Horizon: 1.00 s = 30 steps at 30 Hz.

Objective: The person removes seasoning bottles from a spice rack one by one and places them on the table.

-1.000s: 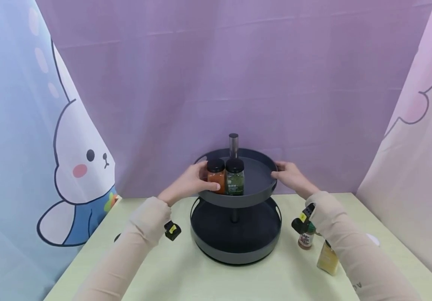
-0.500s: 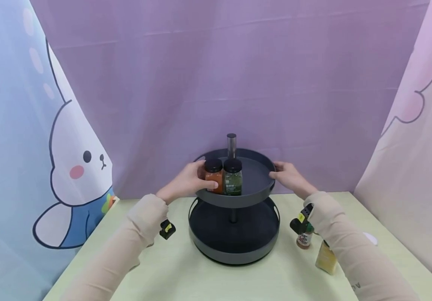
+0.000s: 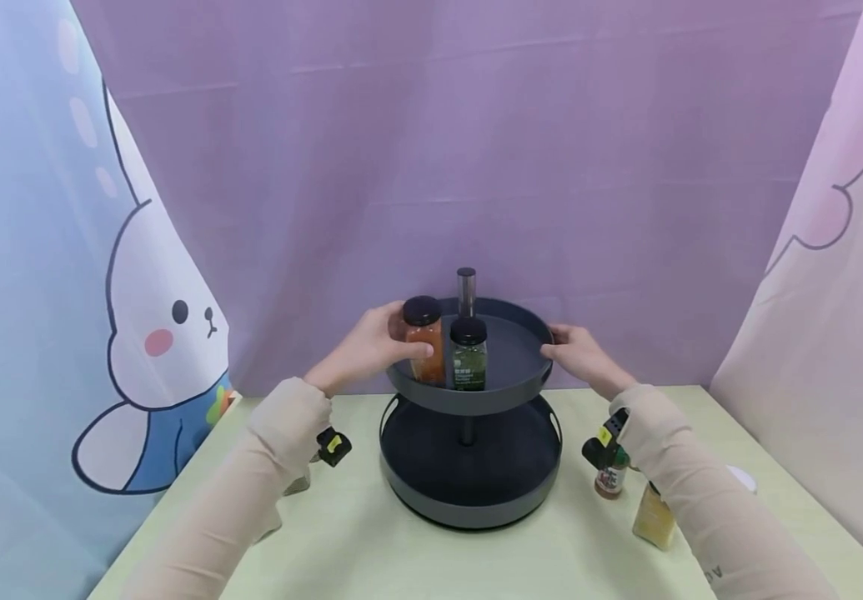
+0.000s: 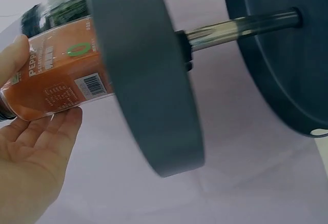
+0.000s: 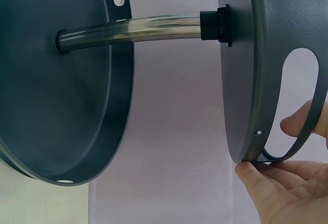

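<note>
My left hand (image 3: 371, 346) grips a spice jar (image 3: 425, 342) of orange powder with a black lid, thumb on one side and fingers on the other. The jar tilts slightly at the left of the upper tray (image 3: 469, 403); its label in the left wrist view shows part of the word "PEPP". Beside it, a jar of green herbs (image 3: 469, 362) stands upright on that tray. My right hand (image 3: 584, 357) holds the tray's right rim; the right wrist view shows the thumb at the handle slot (image 5: 300, 80) and fingers against the outside.
Below is the wider lower tray (image 3: 469, 475), joined by a metal post (image 5: 164, 28). A green-capped bottle (image 3: 609, 481) and a jar of yellow powder (image 3: 654, 518) are at right, partly behind my sleeve. Greyish items (image 3: 298, 483) show beside my left sleeve.
The orange jar has risen a little in my left hand and moved slightly left, apart from the green jar. My right hand stays on the rim.
</note>
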Each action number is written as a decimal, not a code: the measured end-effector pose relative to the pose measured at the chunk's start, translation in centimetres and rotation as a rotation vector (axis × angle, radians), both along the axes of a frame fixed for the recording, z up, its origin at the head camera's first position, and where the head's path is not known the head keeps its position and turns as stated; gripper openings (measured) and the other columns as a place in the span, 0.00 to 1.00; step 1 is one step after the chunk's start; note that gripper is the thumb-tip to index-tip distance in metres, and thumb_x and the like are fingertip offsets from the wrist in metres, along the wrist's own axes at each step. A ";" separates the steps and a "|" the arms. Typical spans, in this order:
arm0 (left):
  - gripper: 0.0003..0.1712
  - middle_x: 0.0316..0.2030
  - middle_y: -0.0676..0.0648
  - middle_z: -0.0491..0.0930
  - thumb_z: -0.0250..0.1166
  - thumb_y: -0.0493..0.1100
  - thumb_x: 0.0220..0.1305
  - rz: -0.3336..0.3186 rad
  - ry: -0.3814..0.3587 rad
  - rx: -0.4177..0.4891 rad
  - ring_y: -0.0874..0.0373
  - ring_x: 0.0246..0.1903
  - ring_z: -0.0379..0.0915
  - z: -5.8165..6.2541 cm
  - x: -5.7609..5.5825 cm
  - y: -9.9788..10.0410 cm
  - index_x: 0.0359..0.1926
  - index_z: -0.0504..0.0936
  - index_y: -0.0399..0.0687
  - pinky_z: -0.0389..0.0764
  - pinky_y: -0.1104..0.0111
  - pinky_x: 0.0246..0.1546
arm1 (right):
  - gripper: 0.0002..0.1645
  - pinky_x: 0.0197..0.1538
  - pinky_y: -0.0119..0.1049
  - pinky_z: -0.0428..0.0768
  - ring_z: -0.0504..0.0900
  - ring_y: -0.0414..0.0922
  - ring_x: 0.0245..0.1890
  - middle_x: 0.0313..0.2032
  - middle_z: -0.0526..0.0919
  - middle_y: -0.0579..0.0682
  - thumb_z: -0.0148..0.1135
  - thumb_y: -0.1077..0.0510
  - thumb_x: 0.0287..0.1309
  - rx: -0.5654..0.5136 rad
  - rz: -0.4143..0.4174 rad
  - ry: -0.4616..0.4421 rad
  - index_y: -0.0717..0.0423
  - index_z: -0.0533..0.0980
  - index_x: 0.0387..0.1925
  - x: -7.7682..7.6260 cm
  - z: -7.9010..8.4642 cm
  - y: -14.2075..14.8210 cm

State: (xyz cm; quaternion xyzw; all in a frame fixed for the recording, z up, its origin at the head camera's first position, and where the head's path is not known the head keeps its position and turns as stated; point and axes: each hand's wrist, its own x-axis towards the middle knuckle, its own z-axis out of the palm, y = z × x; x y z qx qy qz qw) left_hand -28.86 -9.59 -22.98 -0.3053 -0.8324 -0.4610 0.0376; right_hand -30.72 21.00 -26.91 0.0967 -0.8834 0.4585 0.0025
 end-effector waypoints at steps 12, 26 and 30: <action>0.26 0.44 0.42 0.82 0.68 0.40 0.53 0.045 0.007 0.047 0.56 0.40 0.78 1.7 0.6 -2.0 0.55 0.73 0.45 0.79 0.56 0.44 | 0.35 0.65 0.59 0.60 0.54 0.63 0.65 0.67 0.52 0.72 0.44 0.61 0.65 0.007 -0.007 -0.008 0.69 0.45 0.68 -0.4 0.0 0.3; 0.29 0.48 0.38 0.80 0.68 0.41 0.53 0.127 0.021 -0.014 0.51 0.44 0.76 -0.6 1.3 -6.4 0.57 0.72 0.41 0.77 0.51 0.49 | 0.35 0.65 0.59 0.60 0.54 0.63 0.65 0.66 0.53 0.73 0.44 0.61 0.66 0.013 -0.016 -0.004 0.70 0.45 0.68 -0.2 0.1 0.2; 0.28 0.44 0.40 0.81 0.68 0.44 0.53 0.156 -0.001 -0.062 0.52 0.37 0.74 -1.5 1.4 -7.2 0.56 0.73 0.43 0.76 0.59 0.39 | 0.35 0.65 0.59 0.60 0.53 0.63 0.65 0.66 0.52 0.73 0.44 0.61 0.65 0.012 -0.023 -0.007 0.70 0.45 0.68 0.1 0.2 0.4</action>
